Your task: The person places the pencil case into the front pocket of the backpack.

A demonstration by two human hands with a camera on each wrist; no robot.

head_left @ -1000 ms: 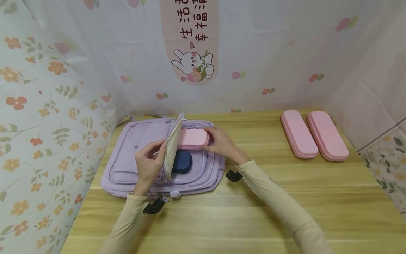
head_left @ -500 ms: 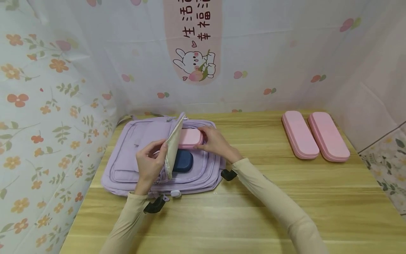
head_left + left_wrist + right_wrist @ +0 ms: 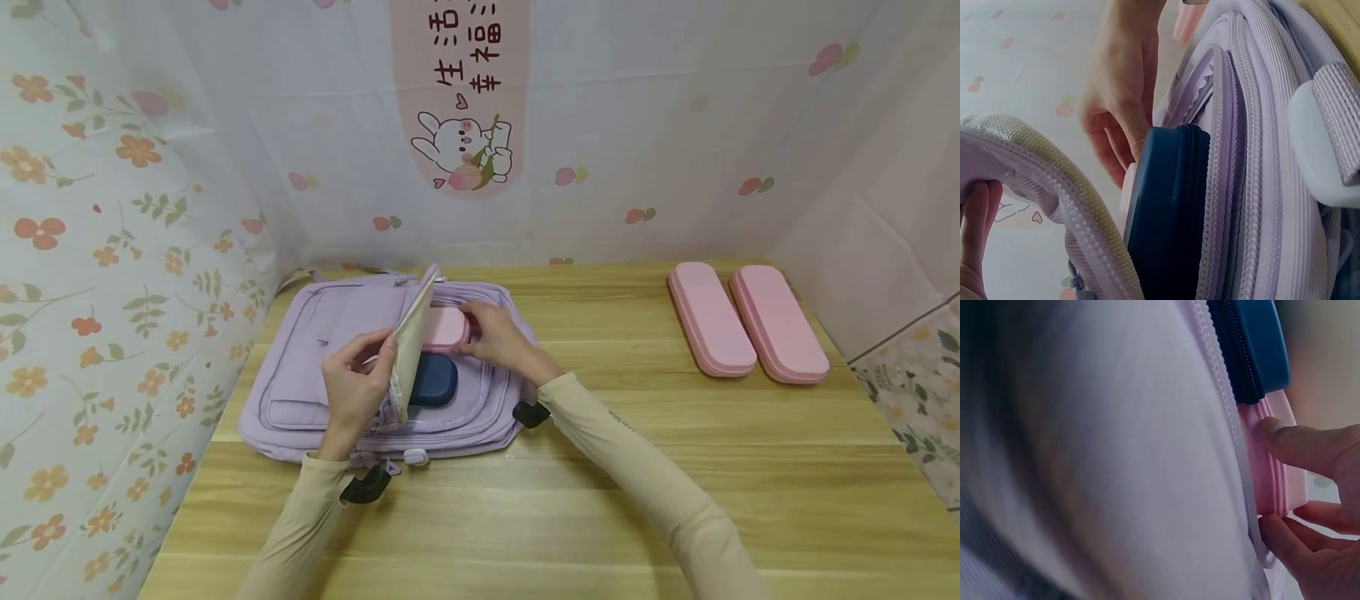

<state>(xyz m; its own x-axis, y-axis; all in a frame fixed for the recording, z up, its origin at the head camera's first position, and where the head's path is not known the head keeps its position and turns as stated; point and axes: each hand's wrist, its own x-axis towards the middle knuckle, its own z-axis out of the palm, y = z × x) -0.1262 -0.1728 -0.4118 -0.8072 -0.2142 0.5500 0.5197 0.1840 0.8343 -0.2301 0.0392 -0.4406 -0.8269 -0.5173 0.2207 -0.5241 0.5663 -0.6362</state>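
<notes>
A lavender backpack (image 3: 300,367) lies flat on the table with its front pocket unzipped. My left hand (image 3: 356,383) pinches the edge of the raised pocket flap (image 3: 411,354), whose pale lining faces right. Inside the pocket, a pink zippered case (image 3: 447,327) lies partly in, its left part hidden behind the flap. My right hand (image 3: 495,340) grips the case's right end between thumb and fingers. Beside it, nearer to me, sits a dark blue zippered case (image 3: 435,381), also partly hidden by the flap. In the right wrist view the thumb presses the pink case (image 3: 1272,462) near its zipper.
Two more pink cases, a left one (image 3: 712,319) and a right one (image 3: 780,323), lie side by side at the table's back right. A patterned cloth (image 3: 600,125) hangs behind the wooden table (image 3: 600,517), with floral cloth (image 3: 112,292) on the left.
My right hand has moved left, pushing the pink case deeper into the pocket behind the flap. The left hand keeps holding the flap in nearly the same place.
</notes>
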